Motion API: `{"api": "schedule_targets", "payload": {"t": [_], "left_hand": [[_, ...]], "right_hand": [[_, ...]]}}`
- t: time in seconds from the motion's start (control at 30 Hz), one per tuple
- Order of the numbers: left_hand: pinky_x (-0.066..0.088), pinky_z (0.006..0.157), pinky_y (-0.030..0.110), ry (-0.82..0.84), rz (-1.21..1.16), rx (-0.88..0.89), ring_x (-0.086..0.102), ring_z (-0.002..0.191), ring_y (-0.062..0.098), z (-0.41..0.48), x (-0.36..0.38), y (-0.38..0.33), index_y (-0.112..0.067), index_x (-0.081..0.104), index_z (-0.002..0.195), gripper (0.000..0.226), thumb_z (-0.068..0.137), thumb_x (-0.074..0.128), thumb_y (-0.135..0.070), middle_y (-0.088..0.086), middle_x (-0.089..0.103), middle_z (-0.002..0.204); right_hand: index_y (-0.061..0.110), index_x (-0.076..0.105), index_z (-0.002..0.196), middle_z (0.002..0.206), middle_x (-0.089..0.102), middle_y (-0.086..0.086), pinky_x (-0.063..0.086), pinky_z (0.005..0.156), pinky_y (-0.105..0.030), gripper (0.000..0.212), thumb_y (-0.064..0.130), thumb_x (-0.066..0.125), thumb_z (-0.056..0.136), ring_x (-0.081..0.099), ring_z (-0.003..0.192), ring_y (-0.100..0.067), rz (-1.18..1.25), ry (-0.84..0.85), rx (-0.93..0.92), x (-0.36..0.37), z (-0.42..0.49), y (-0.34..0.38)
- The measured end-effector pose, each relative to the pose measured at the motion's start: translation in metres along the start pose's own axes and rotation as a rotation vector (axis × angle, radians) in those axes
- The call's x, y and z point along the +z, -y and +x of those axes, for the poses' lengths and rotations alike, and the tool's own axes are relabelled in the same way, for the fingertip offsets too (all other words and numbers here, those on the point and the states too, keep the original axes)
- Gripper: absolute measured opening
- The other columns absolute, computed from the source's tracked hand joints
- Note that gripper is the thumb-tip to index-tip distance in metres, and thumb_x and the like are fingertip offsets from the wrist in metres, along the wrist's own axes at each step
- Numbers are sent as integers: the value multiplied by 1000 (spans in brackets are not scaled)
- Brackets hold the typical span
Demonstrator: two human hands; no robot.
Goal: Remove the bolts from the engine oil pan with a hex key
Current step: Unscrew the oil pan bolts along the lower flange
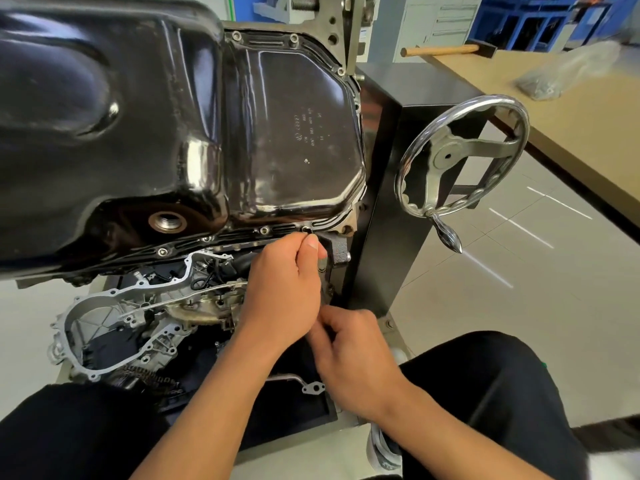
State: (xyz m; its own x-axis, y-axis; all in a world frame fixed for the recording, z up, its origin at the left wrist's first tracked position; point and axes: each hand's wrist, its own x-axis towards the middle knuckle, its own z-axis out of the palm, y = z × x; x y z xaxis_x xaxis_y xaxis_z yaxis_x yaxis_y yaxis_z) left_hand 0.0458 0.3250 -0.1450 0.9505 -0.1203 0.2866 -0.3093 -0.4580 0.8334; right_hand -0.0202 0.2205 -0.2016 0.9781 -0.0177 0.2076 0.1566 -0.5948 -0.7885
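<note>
- Pinched between the thumb and forefinger of my left hand [287, 285] is a bolt [306, 230] on the near flange of the oil pan [294, 133]; my other fingers are curled in tight behind it.
- My right hand [353, 355] is curled too, knuckles up, but I cannot tell whether it holds anything.
- Count: two hands, one glossy black pan, and six bolts I can make out. These are the pinched one, two near-rim bolts [264, 230] left of my grip, and three far-rim bolts [294, 38].
- Pose: both forearms are bare. The left reaches up from the lower left and the right comes in from the lower right. The right hand is tucked just below the left wrist, touching it.
- Position: the pinched bolt sits toward the right end of the near flange, right at my fingertips and just above my left knuckles. The open drain hole [168, 221] lies well to the left.
- Around it: one chrome handwheel [460, 157] stands right of the pan, and one hammer [446, 50] lies on the bench [571, 126] beyond.
</note>
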Motion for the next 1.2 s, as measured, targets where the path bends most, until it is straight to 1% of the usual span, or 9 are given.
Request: {"api": "schedule_targets", "payload": {"t": [0.17,0.3,0.47,0.63,0.8,0.87,0.93,1.07,1.2], "left_hand": [[36,61,4,-7,66,22,53,67,-15,-1,-1,2,-16,65,80,33,104,43,-23,-24,55,55],[36,58,4,8,54,23,53,62,-14,-1,1,2,-21,63,79,34,105,42,-24,-41,53,58],[32,53,25,12,7,-28,51,52,1,-1,8,7,-30,59,76,35,104,38,-32,-23,56,55],[42,51,43,29,-150,-44,46,46,20,2,11,13,-34,60,79,34,104,37,-35,4,47,48],[39,48,32,31,-268,-105,50,42,12,0,16,9,-22,60,80,37,106,36,-30,-1,55,48],[40,43,28,33,-407,-167,52,44,15,-2,21,2,-16,60,86,36,108,34,-27,-1,57,50],[43,41,26,-14,-677,-286,59,53,18,-4,31,-13,-12,61,94,34,109,33,-25,-1,61,56],[52,50,25,-184,-1277,-516,68,67,19,-5,45,-46,-6,63,104,31,107,38,-25,4,65,66],[55,55,24,-265,-1449,-606,71,72,18,-7,45,-54,-5,64,105,24,105,45,-19,3,66,68]], "right_hand": [[11,52,71,57,50,0,38,49,-44,37,30,49,103,40,49,-17,47,3,14,11,-1,3],[18,46,72,61,45,4,37,52,-43,34,31,46,103,37,53,-19,-62,40,-21,4,2,-2],[22,43,78,73,54,-1,44,61,-44,29,33,44,105,49,63,-25,-277,110,-72,-15,9,-6],[21,43,82,79,60,-6,47,62,-42,29,39,40,104,58,71,-33,-529,237,-189,-39,18,-4],[21,41,81,84,65,-11,48,65,-40,27,36,40,103,63,76,-38,-726,367,-207,-57,29,3],[19,49,88,91,66,-10,53,72,-42,22,33,41,103,65,85,-37,-840,382,-164,-81,34,3],[17,55,104,101,65,-8,52,78,-41,24,34,39,105,64,94,-34,-957,307,-134,-114,47,6],[14,63,113,99,64,-5,51,77,-40,30,33,41,104,62,93,-28,-1002,116,-303,-159,81,28],[14,64,111,99,66,-5,52,78,-45,28,30,43,103,62,95,-30,-977,91,-349,-157,90,33]]}}
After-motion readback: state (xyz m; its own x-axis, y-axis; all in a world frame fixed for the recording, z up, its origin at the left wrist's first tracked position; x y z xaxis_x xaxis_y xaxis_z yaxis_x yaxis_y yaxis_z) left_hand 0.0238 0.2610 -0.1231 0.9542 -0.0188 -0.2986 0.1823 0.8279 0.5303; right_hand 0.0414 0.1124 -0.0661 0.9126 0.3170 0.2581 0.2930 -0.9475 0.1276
